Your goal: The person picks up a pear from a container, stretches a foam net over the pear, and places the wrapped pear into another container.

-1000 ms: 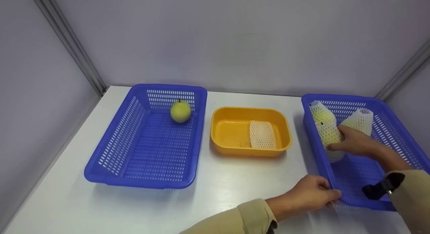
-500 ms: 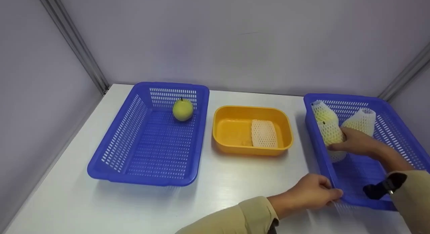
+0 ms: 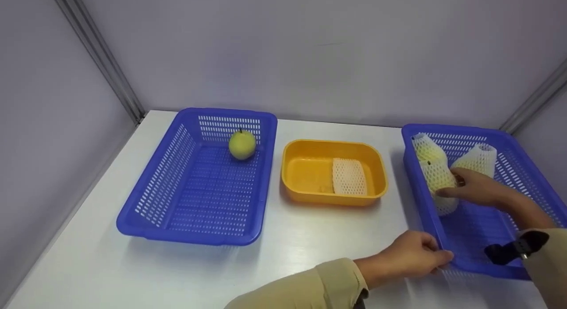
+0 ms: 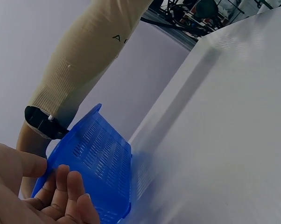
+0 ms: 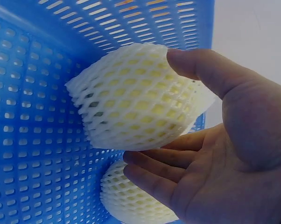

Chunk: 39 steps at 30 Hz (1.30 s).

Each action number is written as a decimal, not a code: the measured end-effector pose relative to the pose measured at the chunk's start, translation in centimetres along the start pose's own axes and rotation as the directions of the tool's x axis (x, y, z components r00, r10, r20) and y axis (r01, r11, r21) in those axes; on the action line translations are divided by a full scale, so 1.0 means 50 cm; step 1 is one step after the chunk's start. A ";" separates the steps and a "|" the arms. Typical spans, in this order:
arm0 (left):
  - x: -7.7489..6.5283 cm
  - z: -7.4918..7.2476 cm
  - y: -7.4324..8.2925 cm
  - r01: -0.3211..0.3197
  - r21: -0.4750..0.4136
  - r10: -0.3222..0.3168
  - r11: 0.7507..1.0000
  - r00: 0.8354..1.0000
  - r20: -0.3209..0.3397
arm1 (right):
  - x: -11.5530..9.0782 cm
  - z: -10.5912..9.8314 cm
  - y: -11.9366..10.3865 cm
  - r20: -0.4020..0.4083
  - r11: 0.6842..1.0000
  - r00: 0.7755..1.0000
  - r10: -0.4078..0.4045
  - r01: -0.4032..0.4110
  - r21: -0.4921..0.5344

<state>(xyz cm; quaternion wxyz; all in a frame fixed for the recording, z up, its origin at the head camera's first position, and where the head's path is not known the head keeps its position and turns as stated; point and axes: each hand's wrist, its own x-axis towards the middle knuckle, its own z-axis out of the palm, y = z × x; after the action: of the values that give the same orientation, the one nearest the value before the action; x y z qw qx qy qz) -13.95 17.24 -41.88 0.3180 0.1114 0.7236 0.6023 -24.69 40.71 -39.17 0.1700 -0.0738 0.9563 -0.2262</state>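
Note:
My left hand [image 3: 407, 255] pinches the near left corner of the right blue basket's rim [image 3: 436, 231]; thumb and fingers lie on either side of that rim in the left wrist view. Inside this basket, my right hand [image 3: 480, 188] touches a pear in a white foam net [image 3: 438, 176]. In the right wrist view its thumb rests on the net [image 5: 136, 102], and the fingers extend loosely beneath, partly hidden. Behind that pear lies a second netted pear [image 3: 429, 149]. A third netted pear [image 3: 476, 160] sits to the right, partly covered by the hand.
A yellow-orange tub [image 3: 305, 197] stands mid-table, with a flat foam net [image 3: 349, 177] in it. At the left, another blue basket [image 3: 190, 238] holds one bare pear [image 3: 242, 145] in its far right corner. Grey walls [image 3: 283, 56] enclose the white table [image 3: 310, 238].
My right hand and sleeve have drawn slightly to the right, and its thumb and fingers look looser about the pear. The left hand keeps its hold on the rim; the view has shifted a little.

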 end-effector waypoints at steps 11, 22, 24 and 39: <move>-0.030 -0.035 0.050 0.005 0.275 0.013 0.961 0.998 -0.064 | -0.024 -0.033 -0.030 -0.094 0.998 0.995 0.046 -0.040 0.058; -0.058 -0.260 0.145 -0.255 0.461 0.216 0.850 0.967 0.135 | -0.056 -0.041 -0.124 -0.471 0.965 0.881 0.042 0.087 0.249; -0.060 -0.313 0.160 -0.326 0.450 0.253 0.832 0.943 0.216 | -0.062 -0.041 -0.141 -0.473 0.931 0.881 0.029 0.148 0.333; -0.116 -0.668 0.206 -0.196 0.450 0.302 0.871 0.937 -0.176 | -0.072 0.037 -0.337 -0.302 0.793 0.948 -0.102 0.261 0.551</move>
<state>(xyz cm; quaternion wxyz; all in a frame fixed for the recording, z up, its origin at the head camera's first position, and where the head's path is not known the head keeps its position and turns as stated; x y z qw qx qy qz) -31.63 -10.09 -27.85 0.1149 0.1970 0.8500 0.4748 -19.61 25.78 -31.96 0.0364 -0.0801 0.8424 -0.5316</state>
